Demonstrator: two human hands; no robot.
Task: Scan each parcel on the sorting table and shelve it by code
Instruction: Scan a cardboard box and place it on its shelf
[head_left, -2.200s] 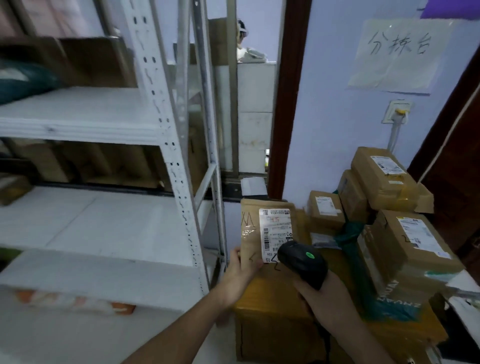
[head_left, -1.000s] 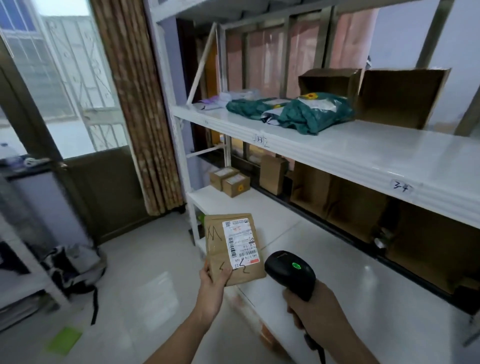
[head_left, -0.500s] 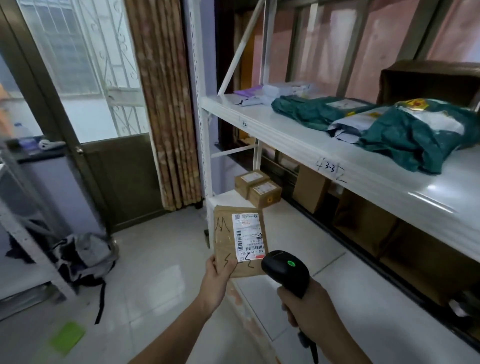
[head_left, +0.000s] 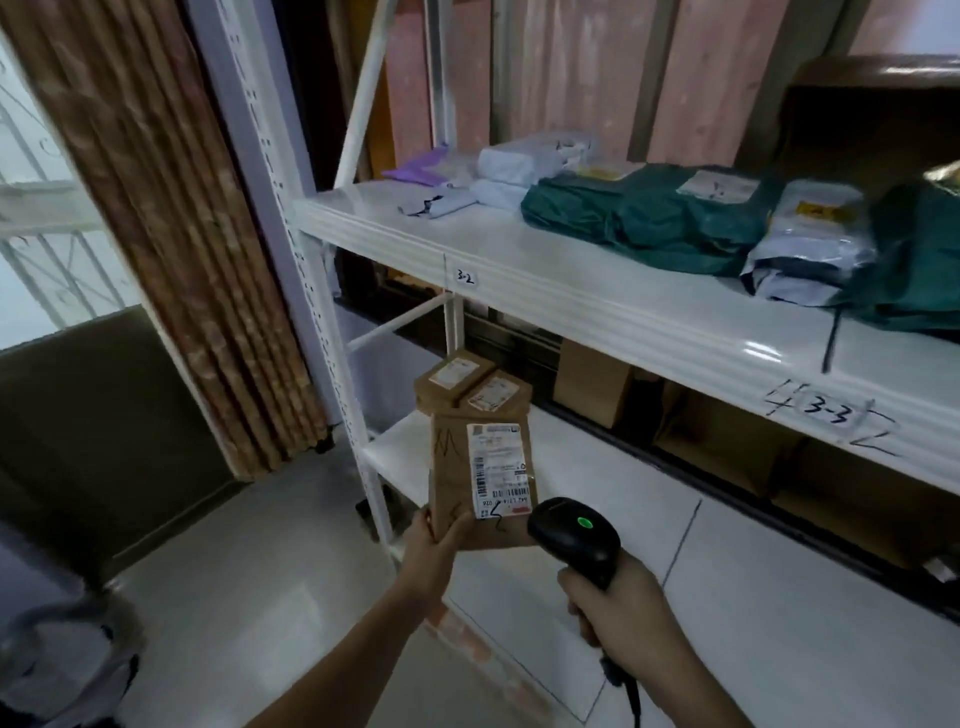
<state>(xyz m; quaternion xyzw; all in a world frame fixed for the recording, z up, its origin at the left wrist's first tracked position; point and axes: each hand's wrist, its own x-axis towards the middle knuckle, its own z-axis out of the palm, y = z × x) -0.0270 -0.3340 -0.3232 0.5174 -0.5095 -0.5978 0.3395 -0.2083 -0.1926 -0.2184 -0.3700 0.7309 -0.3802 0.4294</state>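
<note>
My left hand (head_left: 434, 545) grips the bottom edge of a flat brown cardboard parcel (head_left: 454, 478), held upright with its white barcode label facing me. My right hand (head_left: 618, 605) holds a black barcode scanner (head_left: 574, 538) with a green light lit, its head just right of the parcel's lower corner. Both are in front of a white metal rack. The upper shelf (head_left: 597, 306) bears handwritten tags "3-2" and "3-3". The lower shelf (head_left: 613, 483) lies behind the parcel.
Two small brown boxes (head_left: 470, 384) sit on the lower shelf's left end, with larger cartons (head_left: 592, 389) behind. Green and white mailer bags (head_left: 660, 218) lie on the upper shelf. The rack's upright post (head_left: 291, 249) and a brown curtain (head_left: 171, 218) stand at left, above pale floor tiles.
I have turned from the pile of parcels to the rack and come closer to it. Both hands keep the same hold; the parcel now stands just before the two small boxes.
</note>
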